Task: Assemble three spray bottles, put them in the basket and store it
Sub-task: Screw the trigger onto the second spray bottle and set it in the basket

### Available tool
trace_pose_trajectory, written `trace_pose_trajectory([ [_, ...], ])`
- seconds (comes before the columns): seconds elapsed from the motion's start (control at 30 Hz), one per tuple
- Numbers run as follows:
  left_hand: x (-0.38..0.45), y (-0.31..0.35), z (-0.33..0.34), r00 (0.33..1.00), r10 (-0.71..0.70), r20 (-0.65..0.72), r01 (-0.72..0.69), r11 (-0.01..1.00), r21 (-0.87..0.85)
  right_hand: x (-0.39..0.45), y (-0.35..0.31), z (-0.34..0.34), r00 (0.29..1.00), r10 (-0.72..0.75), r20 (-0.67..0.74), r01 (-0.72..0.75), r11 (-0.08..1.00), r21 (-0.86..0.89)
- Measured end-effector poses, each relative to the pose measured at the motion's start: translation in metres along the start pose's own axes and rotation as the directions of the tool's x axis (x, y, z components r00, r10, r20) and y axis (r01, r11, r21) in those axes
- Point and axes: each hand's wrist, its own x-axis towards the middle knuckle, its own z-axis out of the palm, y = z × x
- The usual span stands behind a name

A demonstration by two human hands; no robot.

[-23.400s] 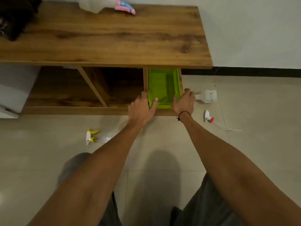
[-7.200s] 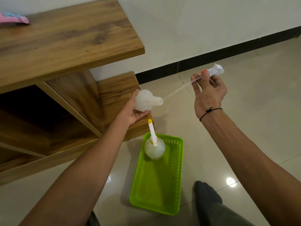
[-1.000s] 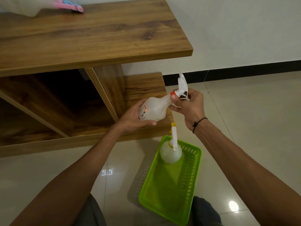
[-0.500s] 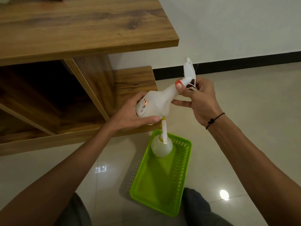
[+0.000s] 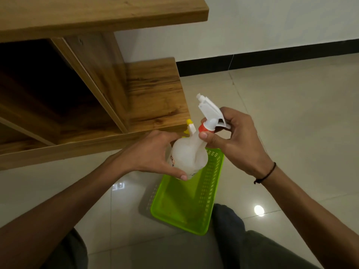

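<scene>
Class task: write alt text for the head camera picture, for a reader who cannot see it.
A person's left hand holds a white spray bottle while the right hand grips its orange collar below the white trigger head. Beneath lies a green basket on the tiled floor, beside a wooden shelf unit.

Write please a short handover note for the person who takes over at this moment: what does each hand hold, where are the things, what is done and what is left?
Left hand: grips the body of the bottle, held above the basket.
Right hand: on the red collar of the spray head, which sits in the bottle neck; whether it is fully tight cannot be told.
Basket: on the floor in front of the shelf. Behind the held bottle, a yellow nozzle shows; its bottle is hidden.
Done: head seated on this bottle.
Left: tighten if needed, put it in the basket, assemble the third bottle (not in view), store the basket in the shelf.
</scene>
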Motion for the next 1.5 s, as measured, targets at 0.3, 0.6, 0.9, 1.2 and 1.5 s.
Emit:
trace_pose_trajectory([
  [0.3,0.000,-0.017,0.044,0.988,-0.103,0.114,0.087,0.986,0.140,-0.025,0.019,0.023,0.999,-0.045,0.004,0.045,0.963,-0.267],
  [0.6,-0.009,-0.029,0.115,0.989,-0.141,0.042,0.127,0.962,0.240,-0.055,0.050,0.031,0.987,-0.064,0.146,0.107,0.943,-0.314],
  [0.9,-0.008,-0.024,0.138,0.999,-0.007,-0.053,0.026,0.936,0.351,-0.068,0.068,0.033,0.977,-0.004,0.212,0.087,0.918,-0.387],
  [1.2,-0.009,-0.020,0.139,0.996,-0.059,-0.066,0.078,0.940,0.331,-0.070,0.076,0.034,0.973,0.015,0.230,0.087,0.899,-0.428],
  [1.5,-0.007,-0.014,0.121,0.973,-0.231,0.027,0.216,0.939,0.267,-0.076,0.081,0.022,0.937,0.096,0.337,0.079,0.880,-0.469],
])
